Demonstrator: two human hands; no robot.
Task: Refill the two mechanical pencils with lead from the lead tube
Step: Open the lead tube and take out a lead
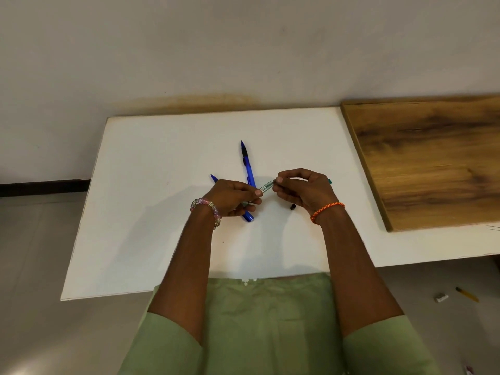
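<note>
Two blue mechanical pencils lie on the white table (151, 212). One pencil (247, 163) points away from me. The other pencil (214, 177) runs under my left hand, and its blue end (248, 217) shows below the fingers. My left hand (230, 197) grips the clear green lead tube (266, 187) by its lower part. My right hand (303, 193) pinches the tube's upper end between thumb and forefinger. A small teal piece (329, 181) pokes out behind my right hand. A tiny black cap (292, 207) lies on the table under my right wrist.
A brown wooden board (422, 158) lies on the table's right part. The wall stands right behind the table. On the floor at the lower right are a yellow pencil (466, 294) and a small grey block (441, 297).
</note>
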